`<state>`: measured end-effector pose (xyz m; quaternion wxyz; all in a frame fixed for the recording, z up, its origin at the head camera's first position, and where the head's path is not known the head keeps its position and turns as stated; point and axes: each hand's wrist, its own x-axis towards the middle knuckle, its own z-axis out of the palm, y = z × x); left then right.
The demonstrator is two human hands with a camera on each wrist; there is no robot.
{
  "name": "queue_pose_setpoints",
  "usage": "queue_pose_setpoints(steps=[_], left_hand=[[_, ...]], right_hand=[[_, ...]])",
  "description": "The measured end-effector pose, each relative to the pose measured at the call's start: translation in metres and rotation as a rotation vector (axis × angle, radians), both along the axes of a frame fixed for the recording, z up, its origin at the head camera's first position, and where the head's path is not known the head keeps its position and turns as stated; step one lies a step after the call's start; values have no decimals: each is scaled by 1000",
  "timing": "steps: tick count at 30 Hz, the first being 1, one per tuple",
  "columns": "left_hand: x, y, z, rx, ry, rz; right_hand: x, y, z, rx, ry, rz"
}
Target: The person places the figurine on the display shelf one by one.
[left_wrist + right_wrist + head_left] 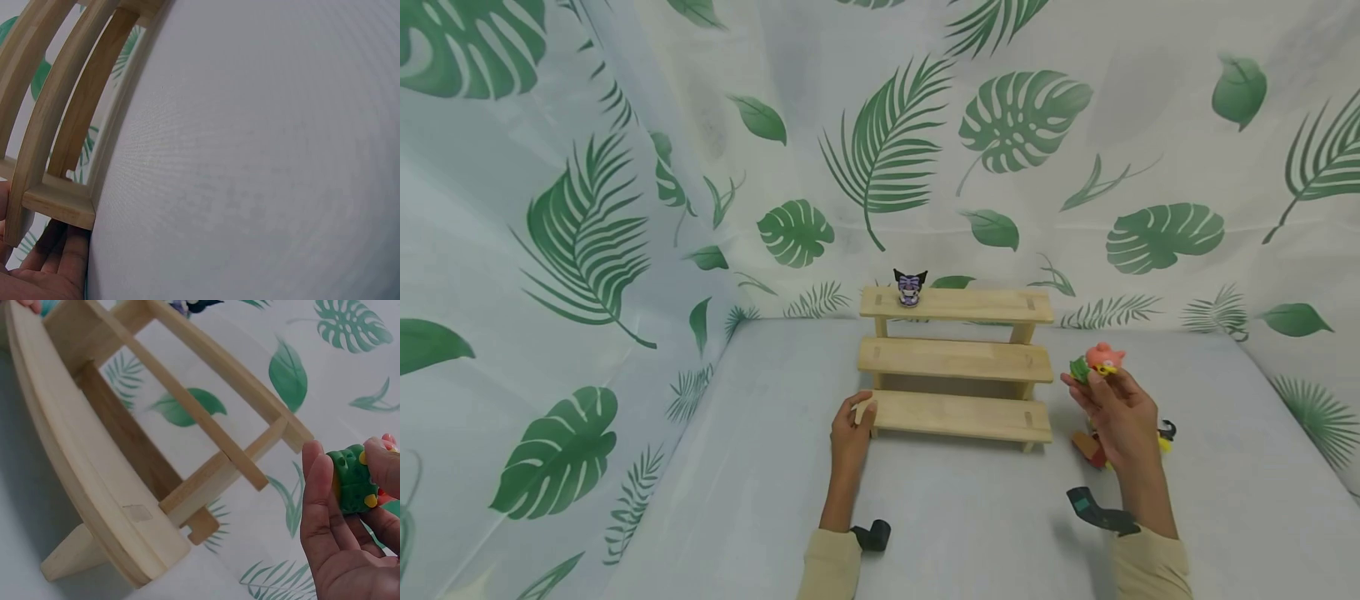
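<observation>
A three-step wooden display shelf (958,414) stands in the middle of the head view. My left hand (850,433) holds the left end of its lowest step, thumb over the top. In the left wrist view, fingers (74,253) of that hand sit against the end leg. To the right of the shelf, my right hand (1126,425) pinches a small toy figurine (1103,358) with a pink head and a green body, raised above the floor surface. Its green body (351,484) shows between thumb and fingers in the right wrist view. A black-and-purple figurine (910,288) stands on the top step, left side.
Partly hidden behind my right hand lie more small toys, one brown and red (1088,450), another with black and yellow (1167,432). A leaf-printed white sheet (917,250) rises behind the shelf and along both sides. Dark camera straps (874,536) circle both wrists.
</observation>
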<state>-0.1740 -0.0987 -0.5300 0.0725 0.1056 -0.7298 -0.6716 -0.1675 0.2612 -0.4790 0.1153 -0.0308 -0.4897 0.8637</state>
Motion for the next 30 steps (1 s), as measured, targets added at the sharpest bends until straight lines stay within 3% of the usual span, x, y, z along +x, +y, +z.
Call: queue_pose_setpoints(steps=[4,7,19,24,30], left_hand=[[9,0,18,0,0,-22],[12,0,23,-4,4,-25],[11,-1,20,16,13,-37],[11,-1,18,20,22,-43],[11,-1,19,18,22,-36]], right_hand=[[-4,-5,2,93,-7,-23],[-6,-8,5,105,-14,-25],[-8,-17,17,159,-37,-38],[-8,-21,22,179,-5,-29],[-13,-24,27,249,-19,-41]])
